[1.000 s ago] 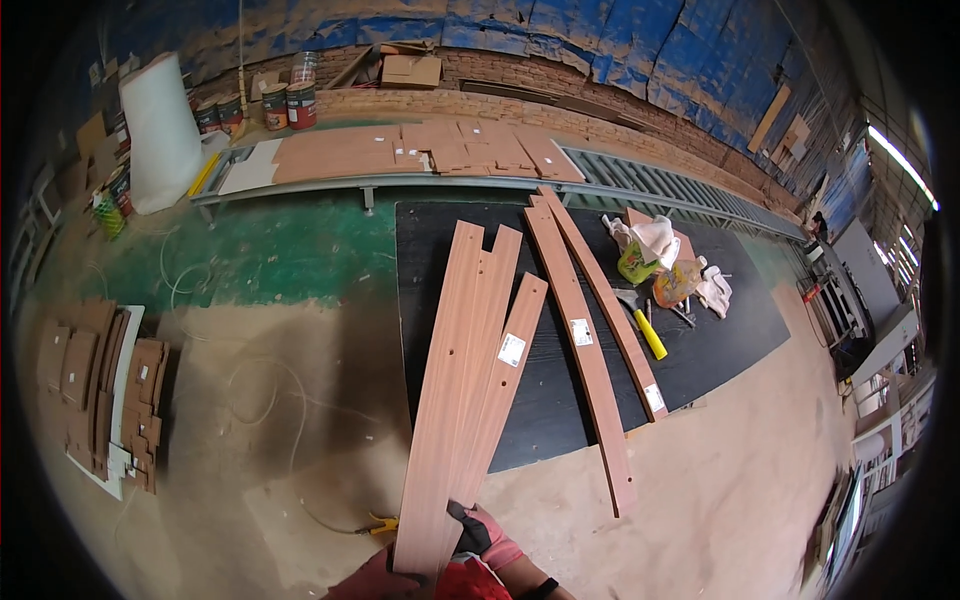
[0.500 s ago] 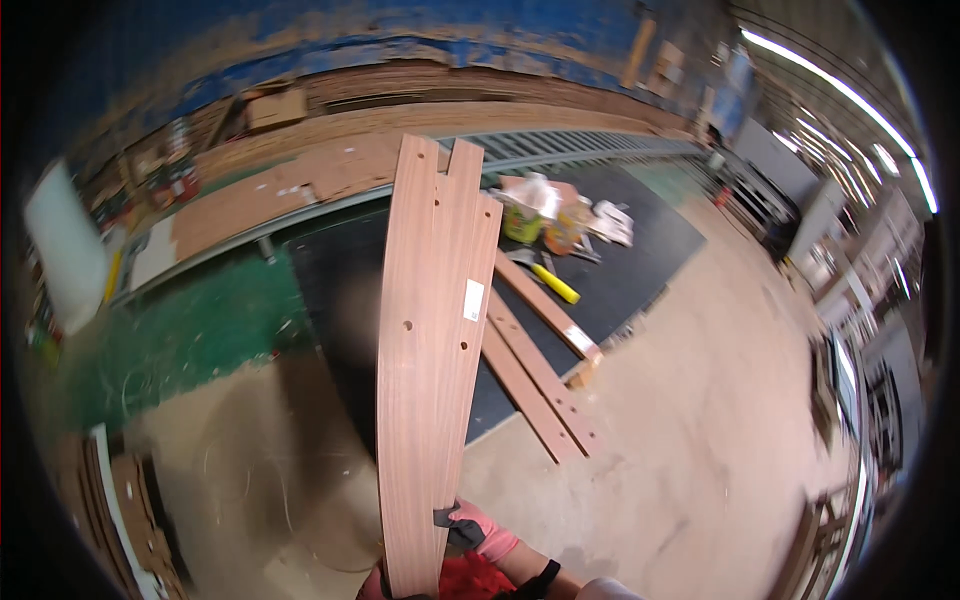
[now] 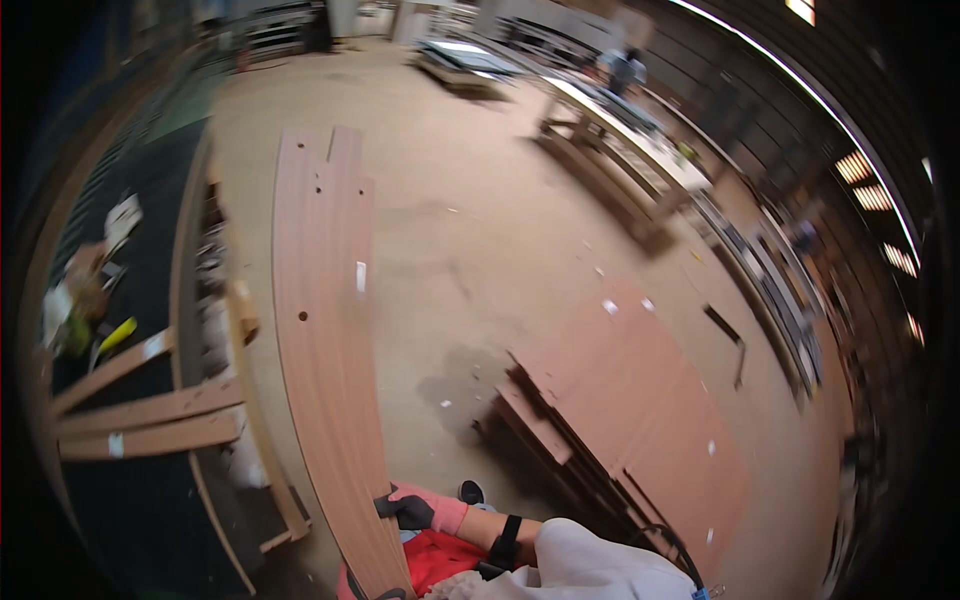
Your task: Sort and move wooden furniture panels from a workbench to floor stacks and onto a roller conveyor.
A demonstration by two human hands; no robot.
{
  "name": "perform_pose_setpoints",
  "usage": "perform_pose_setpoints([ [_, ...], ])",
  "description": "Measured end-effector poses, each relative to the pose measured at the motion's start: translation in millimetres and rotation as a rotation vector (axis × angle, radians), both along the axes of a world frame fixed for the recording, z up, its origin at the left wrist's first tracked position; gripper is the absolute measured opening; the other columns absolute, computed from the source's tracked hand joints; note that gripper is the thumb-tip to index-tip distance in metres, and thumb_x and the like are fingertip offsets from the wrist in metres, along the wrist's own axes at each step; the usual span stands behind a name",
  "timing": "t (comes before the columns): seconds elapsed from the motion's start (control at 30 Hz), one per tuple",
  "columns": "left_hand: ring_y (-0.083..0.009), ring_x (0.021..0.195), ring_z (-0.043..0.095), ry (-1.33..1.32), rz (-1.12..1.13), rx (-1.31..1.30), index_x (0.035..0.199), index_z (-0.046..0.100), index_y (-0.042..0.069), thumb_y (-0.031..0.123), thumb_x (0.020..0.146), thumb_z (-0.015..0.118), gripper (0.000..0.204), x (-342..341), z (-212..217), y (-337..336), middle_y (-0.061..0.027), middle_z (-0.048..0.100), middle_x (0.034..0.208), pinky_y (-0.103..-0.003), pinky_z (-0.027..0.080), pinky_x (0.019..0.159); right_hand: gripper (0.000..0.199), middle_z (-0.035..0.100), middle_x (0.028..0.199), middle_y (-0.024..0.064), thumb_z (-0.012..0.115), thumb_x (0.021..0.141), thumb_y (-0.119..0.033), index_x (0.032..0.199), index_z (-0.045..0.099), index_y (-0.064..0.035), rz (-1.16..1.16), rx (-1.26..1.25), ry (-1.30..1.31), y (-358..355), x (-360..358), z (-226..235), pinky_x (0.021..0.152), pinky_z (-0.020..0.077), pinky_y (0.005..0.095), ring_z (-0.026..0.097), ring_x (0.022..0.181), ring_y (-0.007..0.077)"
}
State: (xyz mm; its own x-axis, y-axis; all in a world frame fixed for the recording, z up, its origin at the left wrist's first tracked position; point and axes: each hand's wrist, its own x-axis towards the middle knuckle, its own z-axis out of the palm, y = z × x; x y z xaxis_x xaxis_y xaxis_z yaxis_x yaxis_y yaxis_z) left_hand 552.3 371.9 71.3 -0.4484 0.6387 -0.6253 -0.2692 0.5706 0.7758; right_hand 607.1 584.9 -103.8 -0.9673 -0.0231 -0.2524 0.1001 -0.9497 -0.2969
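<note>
Woodgrain planks (image 3: 325, 310) want level holding: our right grip (image 3: 416, 509) clasps their right edge, left grip (image 3: 348, 584) their near end.

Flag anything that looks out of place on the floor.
A dark patch marks the pale floor left of the stacked brown panels, possibly a stain. Small white scraps lie strewn about, like litter.

Nearer the body than the right hand's (image 3: 408, 508) grip, the left hand (image 3: 350, 585) is mostly hidden — boards (image 3: 335, 360) and lower edge obscure it. Far beyond the grip — a blurred person (image 3: 625, 72).
</note>
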Motion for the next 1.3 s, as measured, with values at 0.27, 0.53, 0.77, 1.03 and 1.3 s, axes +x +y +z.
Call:
perform_pose_setpoints([
  [0.27,-0.0199,0.109,0.057,-0.242,-0.509,0.095,0.134,0.045,0.001,0.007,0.068,0.076,0.074,55.9,-35.6,141.2,-0.0136,0.060,0.117,-0.033,0.047,0.092,0.048,0.056,0.126,0.0141,0.055,0.089,-0.010,0.134,0.042,-0.0003,-0.592,-0.205,0.041,46.6,199.3,-53.6,0.102,0.0423,0.0428,0.055,0.116,0.0273],
  [0.53,-0.0198,0.109,0.056,-0.522,-0.700,0.083,0.133,0.047,0.001,0.011,0.070,0.069,0.068,232.3,-78.4,308.3,-0.0116,0.061,0.117,-0.031,0.043,0.097,0.042,0.056,0.125,0.0154,0.057,0.092,-0.015,0.129,0.047,0.0012,-0.978,-0.318,-0.261,118.9,417.4,-81.9,0.102,0.0419,0.0466,0.055,0.116,0.0304],
  [0.77,-0.0132,0.099,0.058,-0.546,-0.839,-0.085,0.137,0.042,0.001,0.009,0.071,0.078,0.075,332.9,-189.2,426.0,-0.0076,0.062,0.112,-0.027,0.047,0.087,0.026,0.067,0.099,0.0116,0.055,0.093,-0.018,0.112,0.063,-0.0027,-1.115,-0.319,-0.474,211.0,520.6,-173.2,0.084,0.0533,0.0379,0.066,0.090,0.0248],
  [1.03,-0.0142,0.095,0.060,-0.627,-0.793,-0.111,0.127,0.052,-0.001,0.013,0.077,0.072,0.056,360.8,-281.0,499.1,-0.0067,0.064,0.106,-0.027,0.048,0.085,0.043,0.060,0.122,0.0148,0.061,0.091,-0.023,0.126,0.051,-0.0009,-0.977,-0.136,-0.715,302.6,558.6,-258.1,0.099,0.0449,0.0461,0.058,0.113,0.0298],
  [1.3,-0.0186,0.093,0.063,-0.580,-0.634,-0.313,0.124,0.055,0.000,0.028,0.085,0.065,0.049,359.3,-314.2,586.2,-0.0101,0.065,0.108,-0.031,0.051,0.081,0.052,0.062,0.114,0.0137,0.065,0.089,-0.036,0.123,0.052,0.0013,-0.902,0.058,-0.865,395.5,540.8,-229.4,0.084,0.0536,0.0425,0.064,0.095,0.0276],
])
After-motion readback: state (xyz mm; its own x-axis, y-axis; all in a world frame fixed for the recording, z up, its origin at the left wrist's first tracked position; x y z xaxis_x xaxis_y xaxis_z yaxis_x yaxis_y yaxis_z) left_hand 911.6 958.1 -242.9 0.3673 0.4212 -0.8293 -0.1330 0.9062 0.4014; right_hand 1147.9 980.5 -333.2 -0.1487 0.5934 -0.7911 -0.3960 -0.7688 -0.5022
